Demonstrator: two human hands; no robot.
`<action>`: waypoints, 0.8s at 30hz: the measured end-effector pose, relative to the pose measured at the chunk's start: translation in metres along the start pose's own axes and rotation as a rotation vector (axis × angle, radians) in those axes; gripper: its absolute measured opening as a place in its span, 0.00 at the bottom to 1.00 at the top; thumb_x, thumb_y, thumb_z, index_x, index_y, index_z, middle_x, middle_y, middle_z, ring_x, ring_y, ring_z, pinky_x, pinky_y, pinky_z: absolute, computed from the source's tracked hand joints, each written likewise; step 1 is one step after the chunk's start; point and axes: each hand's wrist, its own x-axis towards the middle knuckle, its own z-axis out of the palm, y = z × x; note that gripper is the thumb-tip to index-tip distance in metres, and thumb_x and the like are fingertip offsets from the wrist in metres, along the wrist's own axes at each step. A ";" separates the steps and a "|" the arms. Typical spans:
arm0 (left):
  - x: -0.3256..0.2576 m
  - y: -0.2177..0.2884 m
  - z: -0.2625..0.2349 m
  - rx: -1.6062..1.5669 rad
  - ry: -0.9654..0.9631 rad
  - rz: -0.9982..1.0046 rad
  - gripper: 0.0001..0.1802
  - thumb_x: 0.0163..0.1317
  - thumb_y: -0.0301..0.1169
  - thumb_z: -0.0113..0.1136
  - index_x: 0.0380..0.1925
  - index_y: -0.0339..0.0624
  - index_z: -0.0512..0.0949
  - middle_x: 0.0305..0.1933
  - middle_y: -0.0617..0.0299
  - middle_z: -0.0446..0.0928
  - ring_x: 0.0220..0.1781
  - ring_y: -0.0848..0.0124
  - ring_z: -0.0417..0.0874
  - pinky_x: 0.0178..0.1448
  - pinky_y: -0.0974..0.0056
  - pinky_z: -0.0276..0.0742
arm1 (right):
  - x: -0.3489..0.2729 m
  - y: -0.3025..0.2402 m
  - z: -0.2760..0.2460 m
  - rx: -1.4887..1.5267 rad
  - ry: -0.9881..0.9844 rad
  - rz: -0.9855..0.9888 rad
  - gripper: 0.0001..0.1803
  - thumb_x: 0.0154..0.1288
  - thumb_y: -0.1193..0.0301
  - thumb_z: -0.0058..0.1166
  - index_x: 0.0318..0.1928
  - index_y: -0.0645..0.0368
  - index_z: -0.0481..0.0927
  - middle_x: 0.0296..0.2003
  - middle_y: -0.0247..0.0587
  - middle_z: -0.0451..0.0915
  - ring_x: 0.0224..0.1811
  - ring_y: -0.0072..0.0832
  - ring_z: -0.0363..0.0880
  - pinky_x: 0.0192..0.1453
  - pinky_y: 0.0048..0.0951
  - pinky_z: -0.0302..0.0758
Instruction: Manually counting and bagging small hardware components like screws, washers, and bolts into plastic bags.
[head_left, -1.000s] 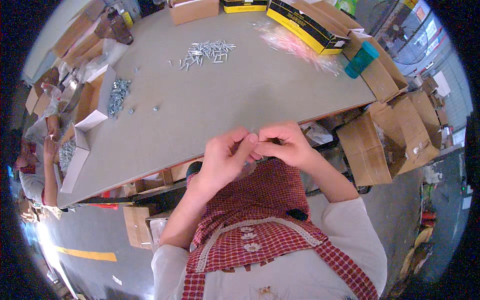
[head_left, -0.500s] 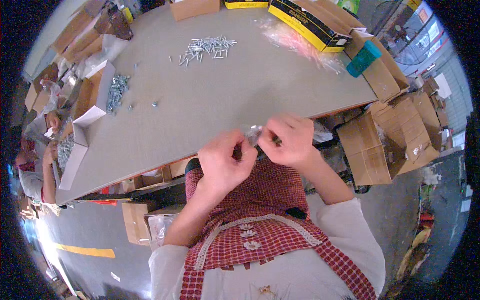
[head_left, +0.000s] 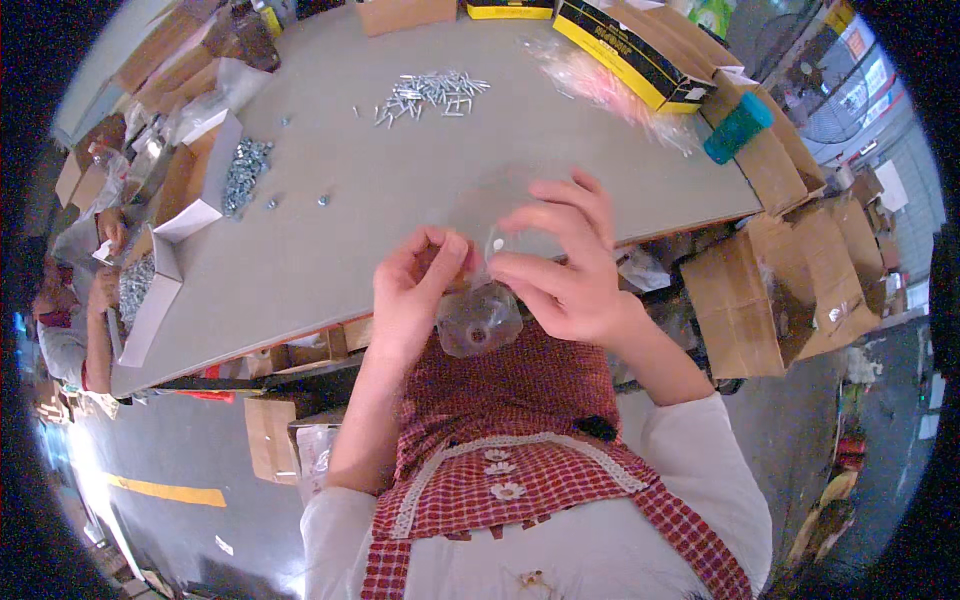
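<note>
A small clear plastic bag (head_left: 478,325) hangs in front of my apron, just off the table's near edge. A dark round spot shows in its lower part; I cannot make out whether it is a hole or something inside. My left hand (head_left: 415,295) pinches the bag's upper left side between thumb and fingers. On the other side my right hand (head_left: 568,258) has its fingers spread and curved, the lower fingertips close against the bag's upper edge. Clear film with a small white spot lies between those fingertips.
On the grey table (head_left: 330,270) lie a pile of metal pins (head_left: 432,93), a heap of nuts (head_left: 245,178) and thin clear bags (head_left: 610,90). Cardboard boxes (head_left: 735,300) stand to the right. At the far left a co-worker's hands (head_left: 105,285) reach to a white tray (head_left: 150,300).
My hands were close together, both pinching the bag. Now my right fingers have spread apart, and the bag hangs down unfolded below my left hand. The view has shifted slightly.
</note>
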 end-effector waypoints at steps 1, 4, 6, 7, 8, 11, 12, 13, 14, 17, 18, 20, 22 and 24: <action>0.002 0.002 0.005 0.046 0.070 0.082 0.12 0.71 0.36 0.56 0.37 0.37 0.78 0.29 0.63 0.79 0.30 0.78 0.78 0.33 0.70 0.73 | -0.001 0.002 0.002 0.001 -0.001 -0.005 0.14 0.46 0.70 0.64 0.37 0.47 0.84 0.60 0.37 0.75 0.68 0.48 0.64 0.73 0.63 0.51; 0.004 0.020 0.009 -0.358 -0.064 -0.373 0.13 0.72 0.39 0.56 0.39 0.39 0.78 0.29 0.65 0.78 0.26 0.79 0.74 0.30 0.72 0.70 | -0.006 0.009 0.004 -0.083 0.056 -0.028 0.13 0.47 0.70 0.65 0.37 0.45 0.85 0.55 0.34 0.79 0.69 0.46 0.64 0.73 0.62 0.49; 0.008 0.014 -0.003 -0.380 -0.075 -0.346 0.12 0.72 0.38 0.56 0.39 0.40 0.77 0.28 0.66 0.77 0.25 0.79 0.73 0.29 0.73 0.67 | -0.004 0.013 0.005 -0.111 -0.038 -0.050 0.13 0.51 0.70 0.65 0.39 0.44 0.87 0.57 0.29 0.80 0.72 0.49 0.59 0.76 0.65 0.37; 0.009 0.009 -0.013 -0.405 -0.082 -0.322 0.11 0.72 0.37 0.55 0.40 0.40 0.77 0.27 0.66 0.76 0.23 0.80 0.71 0.27 0.74 0.65 | -0.001 0.011 0.007 -0.106 -0.038 -0.056 0.13 0.51 0.70 0.65 0.39 0.44 0.87 0.57 0.29 0.80 0.72 0.49 0.59 0.76 0.65 0.37; 0.011 0.004 -0.022 -0.407 -0.076 -0.318 0.11 0.72 0.37 0.55 0.40 0.40 0.77 0.27 0.66 0.76 0.23 0.80 0.71 0.27 0.74 0.65 | 0.003 0.008 0.008 0.019 -0.143 0.032 0.14 0.53 0.70 0.65 0.43 0.45 0.87 0.60 0.29 0.79 0.75 0.51 0.53 0.75 0.63 0.28; 0.018 -0.012 -0.035 -0.181 0.126 -0.078 0.08 0.71 0.34 0.56 0.42 0.41 0.76 0.25 0.68 0.75 0.20 0.81 0.68 0.24 0.75 0.61 | 0.004 0.016 0.006 0.173 -0.336 0.160 0.18 0.56 0.69 0.64 0.49 0.45 0.86 0.64 0.29 0.75 0.79 0.53 0.40 0.73 0.63 0.14; 0.017 -0.014 -0.038 -0.129 0.172 -0.030 0.07 0.68 0.32 0.58 0.41 0.41 0.76 0.26 0.67 0.76 0.23 0.79 0.70 0.26 0.73 0.62 | 0.006 0.020 0.006 0.208 -0.420 0.194 0.19 0.57 0.68 0.63 0.51 0.44 0.85 0.66 0.28 0.72 0.80 0.54 0.33 0.70 0.65 0.08; 0.017 -0.015 -0.040 -0.075 0.220 0.019 0.08 0.65 0.30 0.61 0.41 0.41 0.76 0.27 0.65 0.76 0.25 0.77 0.72 0.27 0.71 0.63 | 0.010 0.020 0.005 0.235 -0.428 0.225 0.19 0.57 0.67 0.63 0.52 0.43 0.85 0.66 0.28 0.72 0.80 0.55 0.30 0.69 0.68 0.09; 0.020 -0.018 -0.045 -0.077 0.231 0.024 0.08 0.65 0.30 0.61 0.41 0.41 0.76 0.27 0.65 0.76 0.25 0.77 0.72 0.27 0.71 0.63 | 0.013 0.020 0.006 0.239 -0.431 0.214 0.19 0.57 0.67 0.63 0.52 0.43 0.85 0.66 0.28 0.72 0.80 0.55 0.30 0.69 0.68 0.09; 0.030 -0.013 -0.049 0.555 0.495 0.643 0.12 0.53 0.25 0.64 0.38 0.41 0.76 0.31 0.63 0.78 0.32 0.70 0.77 0.36 0.65 0.68 | 0.019 0.022 0.016 0.092 -0.413 0.236 0.21 0.58 0.67 0.60 0.55 0.40 0.82 0.70 0.21 0.67 0.78 0.64 0.26 0.64 0.81 0.11; 0.029 0.007 -0.035 0.870 0.468 0.764 0.14 0.49 0.24 0.64 0.37 0.41 0.76 0.32 0.62 0.79 0.35 0.66 0.77 0.40 0.61 0.68 | 0.016 0.022 0.021 0.051 -0.402 0.205 0.20 0.59 0.66 0.60 0.53 0.42 0.83 0.67 0.23 0.70 0.78 0.60 0.36 0.66 0.80 0.14; 0.024 0.015 -0.034 1.200 0.453 0.876 0.16 0.44 0.23 0.65 0.36 0.41 0.75 0.33 0.60 0.79 0.38 0.61 0.78 0.45 0.58 0.69 | 0.021 0.018 0.037 0.021 -0.390 0.153 0.18 0.59 0.66 0.60 0.51 0.43 0.84 0.65 0.25 0.73 0.78 0.57 0.45 0.68 0.79 0.17; 0.022 -0.016 -0.051 1.100 0.066 0.547 0.23 0.44 0.27 0.67 0.44 0.40 0.75 0.40 0.53 0.80 0.48 0.51 0.79 0.54 0.51 0.70 | 0.031 0.017 0.063 0.353 -0.472 -0.040 0.13 0.60 0.66 0.61 0.46 0.47 0.86 0.56 0.28 0.81 0.71 0.44 0.66 0.73 0.75 0.25; 0.023 -0.033 -0.055 1.068 0.194 0.533 0.17 0.48 0.29 0.68 0.39 0.41 0.76 0.39 0.53 0.80 0.45 0.53 0.80 0.54 0.51 0.69 | 0.038 0.047 0.086 0.443 -0.329 0.238 0.12 0.62 0.69 0.60 0.46 0.53 0.86 0.49 0.36 0.84 0.64 0.40 0.74 0.76 0.54 0.53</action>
